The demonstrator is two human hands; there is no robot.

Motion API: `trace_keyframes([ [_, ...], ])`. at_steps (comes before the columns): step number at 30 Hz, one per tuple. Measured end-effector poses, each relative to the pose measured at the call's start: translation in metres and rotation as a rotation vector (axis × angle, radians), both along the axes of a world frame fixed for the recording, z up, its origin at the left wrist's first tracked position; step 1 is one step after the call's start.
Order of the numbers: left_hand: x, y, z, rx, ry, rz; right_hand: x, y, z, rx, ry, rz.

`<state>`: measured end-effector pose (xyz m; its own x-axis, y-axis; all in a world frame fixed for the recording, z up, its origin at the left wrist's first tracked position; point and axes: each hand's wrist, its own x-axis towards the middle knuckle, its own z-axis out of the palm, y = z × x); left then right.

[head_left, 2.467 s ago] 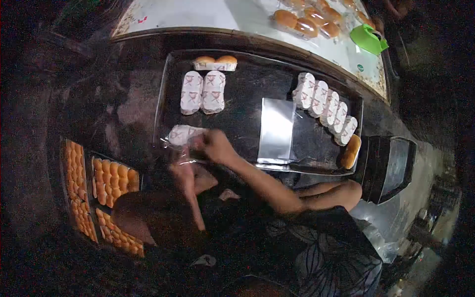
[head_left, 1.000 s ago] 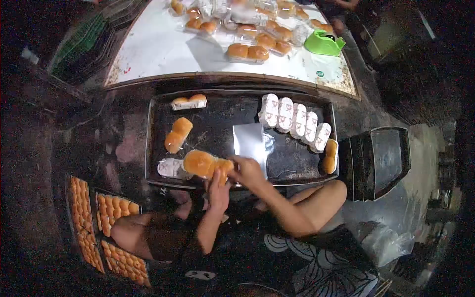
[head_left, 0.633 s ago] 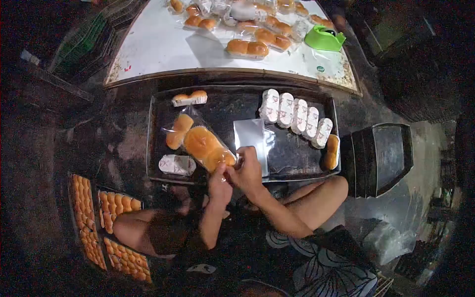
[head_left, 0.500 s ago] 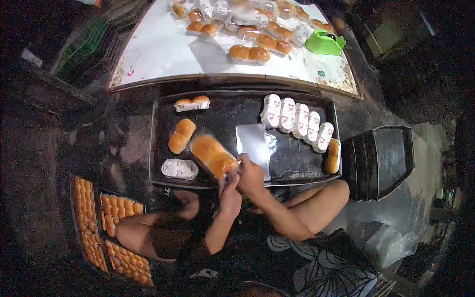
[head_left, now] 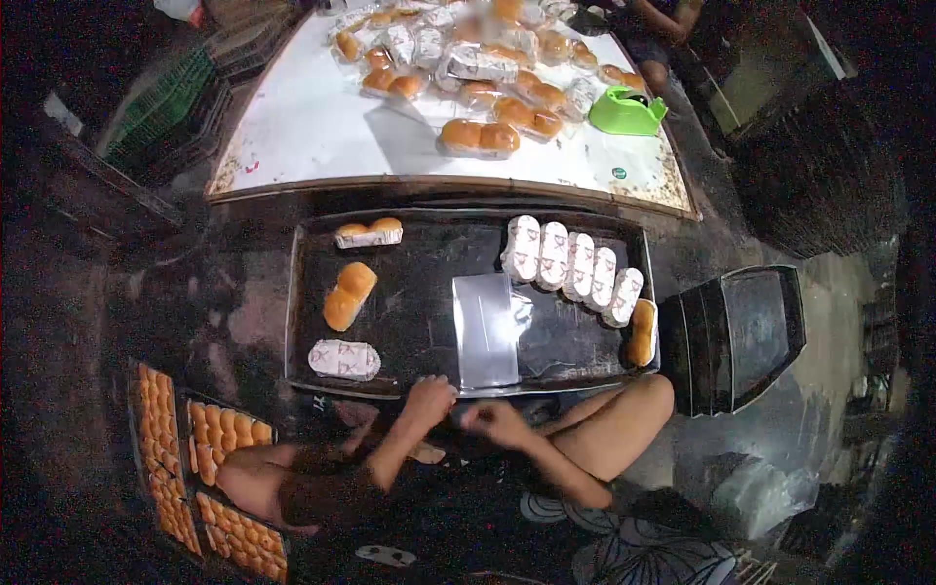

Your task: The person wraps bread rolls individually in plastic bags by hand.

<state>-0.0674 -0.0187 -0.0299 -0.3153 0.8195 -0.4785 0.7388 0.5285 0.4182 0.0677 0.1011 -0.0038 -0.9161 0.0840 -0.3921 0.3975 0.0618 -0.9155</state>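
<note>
My left hand (head_left: 429, 398) is at the front edge of the black tray (head_left: 414, 229), its fingers curled; what they hold, if anything, is hidden. Close by on the right, my right hand (head_left: 497, 424) hangs just in front of the tray, its fingers smeared by motion. Flat in the tray lies a stack of clear plastic bags (head_left: 486, 331). To the left are a bun in a paper liner (head_left: 369, 234), a bun lying tilted (head_left: 349, 296) and one turned liner-up (head_left: 343, 359). Several liner-up buns (head_left: 579, 265) form a row at the right, with a bun on its side (head_left: 643, 332) at its end.
Beyond the tray, a white table (head_left: 302, 127) carries many bagged buns (head_left: 480, 137) and a green tape dispenser (head_left: 627, 111). Trays of buns (head_left: 229, 426) lie at the left. Stacked black trays (head_left: 760, 336) and a clear plastic bundle (head_left: 765, 492) are at the right. Another person's arm (head_left: 673, 18) shows at the back.
The bagged bun that was in my hands over the tray is out of them. Both hands have drawn back toward my lap and come apart. The view has tilted up slightly.
</note>
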Motion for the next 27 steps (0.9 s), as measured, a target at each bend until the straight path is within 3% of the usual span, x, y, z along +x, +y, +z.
trace_keyframes([
  [2, 0.003, -0.01, -0.036, 0.388, -0.052, -0.121, 0.012, -0.014, 0.001, 0.069, -0.067, 0.009],
  [4, -0.001, -0.003, -0.027, 0.375, -0.049, -0.091, 0.011, -0.018, 0.011, 0.141, -0.117, 0.022],
  [6, -0.01, 0.011, 0.021, 0.06, -0.144, 0.041, -0.001, -0.016, 0.026, 0.411, -0.231, -0.085],
  [7, -0.01, 0.015, 0.046, 0.06, -0.14, 0.046, 0.0, -0.018, 0.011, 0.504, -0.079, -0.252],
  [8, -0.006, 0.018, 0.07, 0.138, -0.186, 0.112, -0.002, -0.015, 0.002, 0.504, -0.077, -0.242],
  [10, 0.002, 0.024, 0.078, 0.214, -0.242, 0.202, -0.002, -0.007, -0.013, 0.155, -0.144, -0.454],
  [11, 0.007, 0.025, 0.073, 0.441, -0.211, 0.379, -0.011, -0.006, -0.008, 0.673, 0.07, -0.272],
  [12, 0.012, 0.025, 0.069, 0.664, -0.172, 0.557, -0.017, 0.0, 0.001, 0.665, 0.06, -0.253],
  [14, 0.021, 0.027, 0.092, 0.704, -0.221, 0.725, -0.054, 0.017, 0.059, -0.183, -0.326, -0.206],
  [16, 0.03, 0.025, 0.094, 0.776, -0.182, 0.799, -0.068, 0.041, 0.005, -0.776, -0.166, -0.451],
  [18, 0.024, 0.023, 0.073, 0.894, -0.15, 0.797, -0.116, 0.011, 0.052, -0.755, 0.184, -0.663],
  [20, 0.0, 0.029, 0.062, 1.591, -0.98, 1.676, -0.131, -0.024, 0.062, -1.271, 0.218, -0.652],
  [21, -0.015, 0.014, 0.062, 1.55, -1.283, 1.614, -0.133, -0.039, 0.037, -1.407, 0.176, -0.473],
  [22, -0.036, -0.016, 0.066, 1.488, -1.577, 1.529, -0.136, -0.047, 0.029, -1.456, -0.124, -0.379],
  [24, -0.059, -0.1, -0.018, 1.504, -1.792, 1.219, -0.171, -0.041, 0.014, -0.567, -0.133, 0.335],
  [25, -0.065, -0.104, -0.018, 1.489, -1.787, 1.233, -0.202, -0.043, 0.009, -0.126, 0.094, 0.502],
  [26, -0.076, -0.102, -0.012, 1.599, -1.094, 1.597, -0.237, -0.048, 0.005, 0.331, 0.321, 0.641],
  [27, -0.087, -0.099, -0.009, 1.605, -0.352, 1.81, -0.271, -0.052, -0.008, 0.766, 0.676, 0.58],
])
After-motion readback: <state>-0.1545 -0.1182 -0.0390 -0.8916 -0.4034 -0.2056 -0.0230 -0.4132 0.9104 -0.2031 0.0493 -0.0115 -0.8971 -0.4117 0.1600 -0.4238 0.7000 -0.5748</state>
